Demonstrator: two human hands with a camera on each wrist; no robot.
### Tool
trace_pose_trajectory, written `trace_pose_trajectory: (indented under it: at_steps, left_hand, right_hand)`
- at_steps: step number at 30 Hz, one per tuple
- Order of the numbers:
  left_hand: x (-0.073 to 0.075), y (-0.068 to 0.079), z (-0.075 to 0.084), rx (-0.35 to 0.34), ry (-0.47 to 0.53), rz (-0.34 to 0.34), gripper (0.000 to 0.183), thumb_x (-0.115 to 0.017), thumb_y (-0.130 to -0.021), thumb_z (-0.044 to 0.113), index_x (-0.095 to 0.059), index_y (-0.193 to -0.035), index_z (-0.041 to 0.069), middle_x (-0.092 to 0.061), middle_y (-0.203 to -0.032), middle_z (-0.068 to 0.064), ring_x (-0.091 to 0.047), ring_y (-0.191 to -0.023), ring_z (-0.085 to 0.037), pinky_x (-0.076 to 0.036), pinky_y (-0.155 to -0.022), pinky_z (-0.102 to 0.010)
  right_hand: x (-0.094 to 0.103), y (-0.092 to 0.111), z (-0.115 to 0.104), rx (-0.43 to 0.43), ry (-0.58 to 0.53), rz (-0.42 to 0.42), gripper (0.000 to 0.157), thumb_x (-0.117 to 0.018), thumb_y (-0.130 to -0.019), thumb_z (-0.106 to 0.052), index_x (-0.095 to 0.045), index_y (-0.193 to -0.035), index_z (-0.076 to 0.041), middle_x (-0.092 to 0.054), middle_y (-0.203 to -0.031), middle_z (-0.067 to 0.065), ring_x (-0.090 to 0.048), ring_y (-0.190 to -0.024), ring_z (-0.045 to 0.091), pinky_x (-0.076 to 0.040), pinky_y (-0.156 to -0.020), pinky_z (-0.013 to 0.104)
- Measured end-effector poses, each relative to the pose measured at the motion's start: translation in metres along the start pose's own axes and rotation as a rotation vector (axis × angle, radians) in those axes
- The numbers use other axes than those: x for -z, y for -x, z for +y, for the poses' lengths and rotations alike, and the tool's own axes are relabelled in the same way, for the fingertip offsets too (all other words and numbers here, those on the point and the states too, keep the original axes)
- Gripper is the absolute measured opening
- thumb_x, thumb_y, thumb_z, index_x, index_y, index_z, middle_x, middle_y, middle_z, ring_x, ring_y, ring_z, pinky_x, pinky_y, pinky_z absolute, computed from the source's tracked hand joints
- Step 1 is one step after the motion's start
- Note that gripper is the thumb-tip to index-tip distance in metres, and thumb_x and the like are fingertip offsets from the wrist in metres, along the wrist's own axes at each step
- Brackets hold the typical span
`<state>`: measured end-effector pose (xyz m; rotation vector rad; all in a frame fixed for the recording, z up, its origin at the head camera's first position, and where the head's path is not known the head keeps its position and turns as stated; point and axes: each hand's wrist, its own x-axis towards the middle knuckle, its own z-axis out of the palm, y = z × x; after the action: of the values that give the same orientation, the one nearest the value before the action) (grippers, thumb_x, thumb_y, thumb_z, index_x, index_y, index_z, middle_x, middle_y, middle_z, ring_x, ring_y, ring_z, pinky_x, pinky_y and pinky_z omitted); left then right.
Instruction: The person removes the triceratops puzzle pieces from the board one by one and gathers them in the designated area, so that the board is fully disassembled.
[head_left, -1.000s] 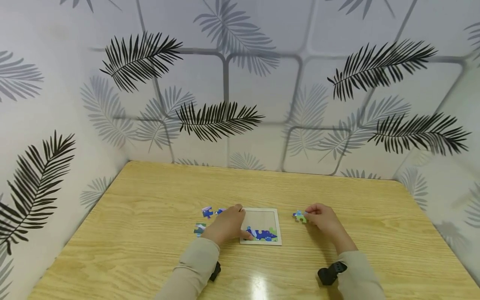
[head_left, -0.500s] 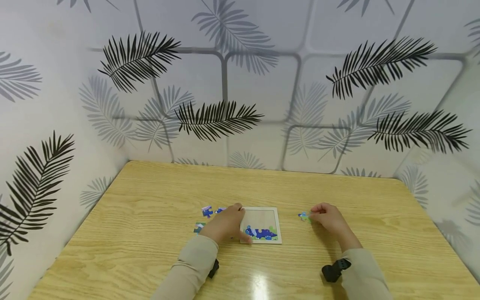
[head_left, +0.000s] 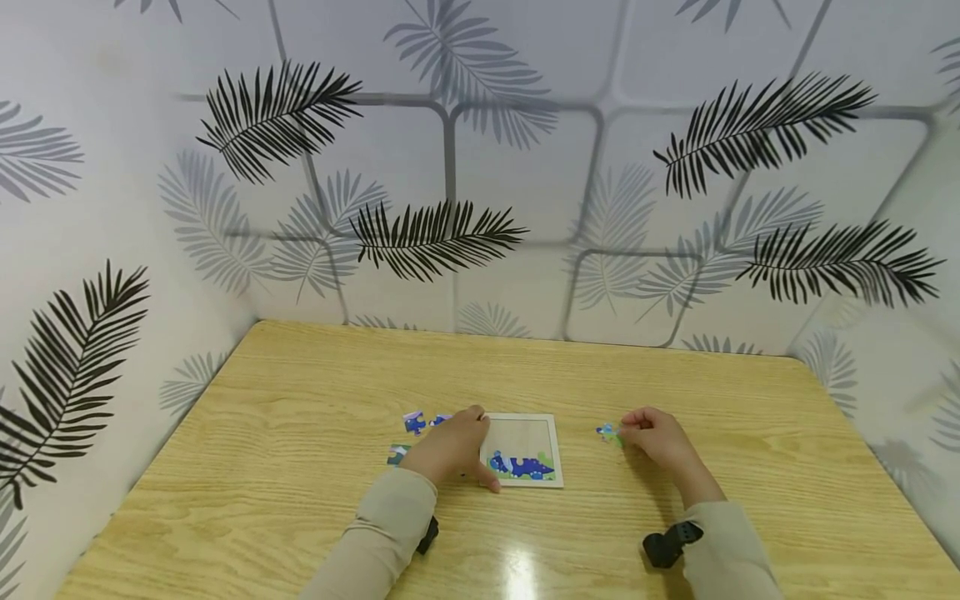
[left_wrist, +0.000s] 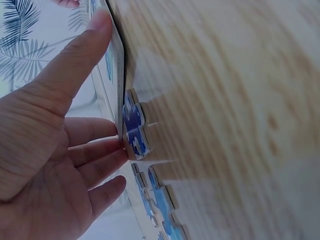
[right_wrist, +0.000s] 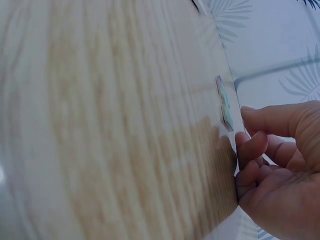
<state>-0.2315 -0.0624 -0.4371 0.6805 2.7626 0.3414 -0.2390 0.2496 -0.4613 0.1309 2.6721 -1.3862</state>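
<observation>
One wood-grain desk [head_left: 262, 467] carries all items, with a bright reflection [head_left: 519, 575] at its near middle. Left wall [head_left: 75, 233], back wall [head_left: 390, 167] and right wall [head_left: 877, 367] are pale, printed with dark and grey leaves; grey rounded outlines cross the back wall, which stands behind the desk's far edge.

At the left, lying on the desk: a blue piece [head_left: 415, 423], a second blue piece [head_left: 440, 421], partly hidden, and, nearer the person, a green piece [head_left: 398, 455], also partly hidden.

Left hand [head_left: 450, 446]: thumb and fingers spread wide along the board's left side, touching it.

Board [head_left: 557, 450]: flat on the desk between the hands. Near square, no clear long axis; its near edge runs left to right, roughly parallel to the desk's far edge. A picture row [head_left: 525, 468] fills its near part, long axis left to right, the blue animal's head at the left, its tapering tail pointing right.

Right of the board, apart from it: a blue-and-green piece [head_left: 607, 432], longer left to right, blue end toward the board.

Right hand [head_left: 654, 433]: fingers curled, grip narrow, holding that piece's right end at the fingertips.
</observation>
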Motion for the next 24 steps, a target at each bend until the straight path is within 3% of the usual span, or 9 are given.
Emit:
trace_pose_trajectory:
  at_steps: [7, 13, 24]
  left_hand:
    - [0.000, 0.001, 0.000, -0.005, 0.002, 0.007, 0.093, -0.082, -0.063, 0.051, -0.050, -0.134, 0.000, -0.047, -0.133, -0.010, -0.050, -0.118, -0.024, -0.043, -0.098, -0.036]
    - [0.002, 0.001, 0.002, 0.021, 0.014, -0.008, 0.095, -0.083, -0.063, 0.049, -0.047, -0.136, 0.000, -0.043, -0.140, -0.012, -0.045, -0.125, -0.026, -0.040, -0.101, -0.037]
    - [0.001, -0.002, 0.003, 0.028, 0.001, -0.011, 0.095, -0.084, -0.062, 0.049, -0.049, -0.135, 0.000, -0.044, -0.139, -0.011, -0.047, -0.123, -0.025, -0.041, -0.100, -0.036]
  right_hand:
    - [-0.002, 0.005, -0.002, -0.037, -0.064, 0.009, 0.023, -0.058, -0.093, -0.012, -0.056, -0.108, 0.006, -0.058, -0.090, 0.007, -0.052, -0.074, 0.017, -0.044, -0.062, 0.028]
    - [-0.010, 0.010, -0.010, 0.006, -0.089, 0.036, 0.026, -0.059, -0.092, -0.012, -0.058, -0.109, 0.008, -0.059, -0.095, 0.007, -0.050, -0.078, 0.014, -0.044, -0.065, 0.026]
    - [-0.048, 0.016, -0.040, 0.086, -0.080, -0.026, 0.015, -0.060, -0.091, -0.008, -0.062, -0.102, 0.003, -0.057, -0.088, 0.006, -0.048, -0.080, 0.016, -0.041, -0.067, 0.027]
